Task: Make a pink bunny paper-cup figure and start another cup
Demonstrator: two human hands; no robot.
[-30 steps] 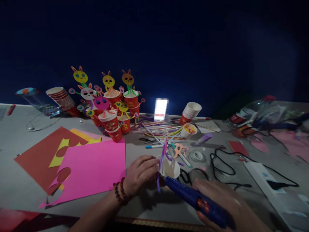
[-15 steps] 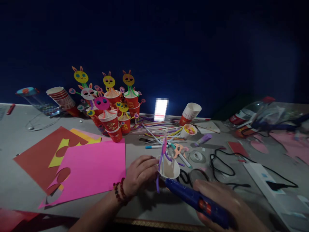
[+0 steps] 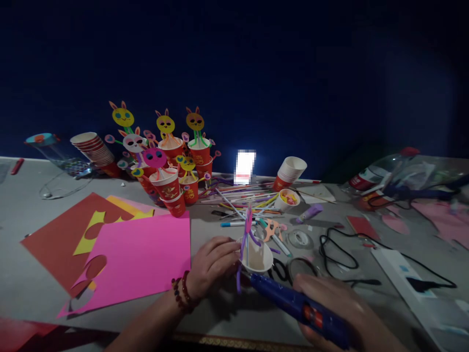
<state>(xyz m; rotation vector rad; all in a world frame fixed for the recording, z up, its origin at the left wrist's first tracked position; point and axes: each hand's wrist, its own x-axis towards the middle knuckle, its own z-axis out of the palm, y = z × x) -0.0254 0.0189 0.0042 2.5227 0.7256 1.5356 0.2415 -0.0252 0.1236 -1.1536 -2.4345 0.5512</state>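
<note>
Before me stands a paper cup point(image 3: 262, 254) with a white inside. My left hand point(image 3: 217, 261) is closed around its left side, fingers at the rim. Purple pipe cleaners point(image 3: 243, 249) run over the near-left rim, one end hanging down outside. They join a pink cutout point(image 3: 248, 221) seen edge-on above the cup. In my right hand point(image 3: 330, 303) is a blue glue gun point(image 3: 289, 296), gripped by its body. Its nozzle points left at the cup's near side, close to the hanging pipe cleaner; whether it touches cannot be made out.
Paper cups with animal-face cutouts point(image 3: 172, 190) stand back left, behind pink sheets point(image 3: 146, 259). Pipe cleaners point(image 3: 238, 198), markers, clear tape point(image 3: 299, 238) and black-handled scissors point(image 3: 280, 269) lie beyond the cup. A black cord point(image 3: 351, 259) and white power strip point(image 3: 403, 288) are at right.
The glue gun's nozzle has shifted slightly down, away from the cup's rim. My left hand and the cup stay almost where they were.
</note>
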